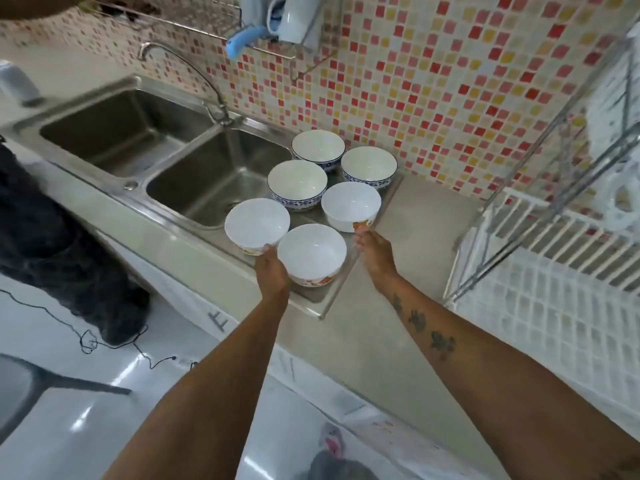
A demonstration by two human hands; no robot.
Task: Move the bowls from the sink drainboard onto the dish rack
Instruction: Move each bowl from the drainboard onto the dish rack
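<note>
Several bowls stand on the steel drainboard [313,301] to the right of the sink. Three blue-patterned bowls [297,180] are at the back and three white bowls with orange flowers at the front. My left hand [272,273] is cupped against the left side of the nearest white bowl [311,252], with its fingers hidden under the bowl and its thumb by the left white bowl [257,220]. My right hand [375,252] is stretched out, its fingertips touching the base of the right white bowl [350,204]. The white dish rack [540,233] stands at the right.
A double steel sink [207,181] with a curved tap [194,71] lies left of the bowls. Bare grey counter [426,230] separates the drainboard from the rack's metal frame [519,209]. The mosaic tile wall [433,81] is close behind. A wire shelf [207,29] hangs above.
</note>
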